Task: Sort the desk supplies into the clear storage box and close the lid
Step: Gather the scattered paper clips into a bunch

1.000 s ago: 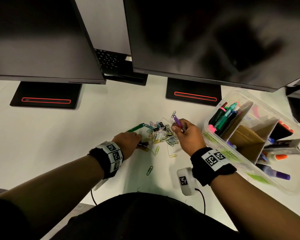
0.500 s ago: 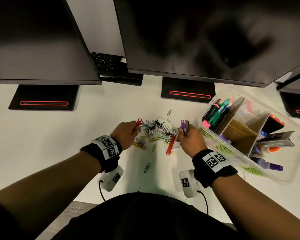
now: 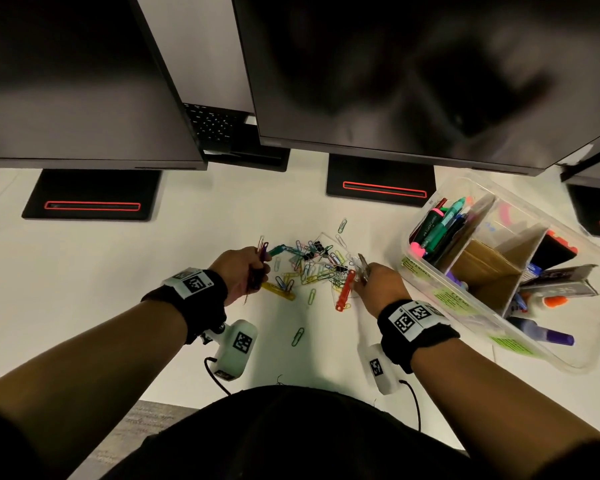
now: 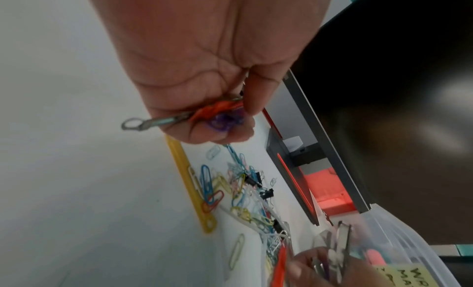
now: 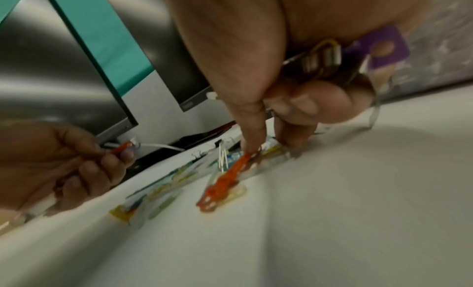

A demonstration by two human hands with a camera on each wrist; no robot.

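A heap of coloured paper clips (image 3: 312,268) and small black binder clips lies mid-desk, with a yellow fastener strip (image 3: 278,291), a teal one (image 3: 280,250) and a red one (image 3: 345,294) around it. My left hand (image 3: 260,263) grips a bundle of red and purple fastener strips (image 4: 220,115) at the heap's left edge. My right hand (image 3: 359,284) holds a purple strip and metal prongs (image 5: 358,52) in its palm, while its thumb and forefinger pinch the upper end of the red strip (image 5: 225,182) on the desk. The clear storage box (image 3: 471,308) stands open to the right.
Cardboard dividers split the box, which holds markers, pens, glue sticks and a stapler box. Two dark monitors (image 3: 395,81) overhang the back of the desk, their black bases (image 3: 380,185) behind the heap. A lone green clip (image 3: 298,337) lies near the front edge.
My right hand has dropped from holding its strips upright down onto the red strip. My left hand has stayed at the heap's left edge, still holding its bundle.
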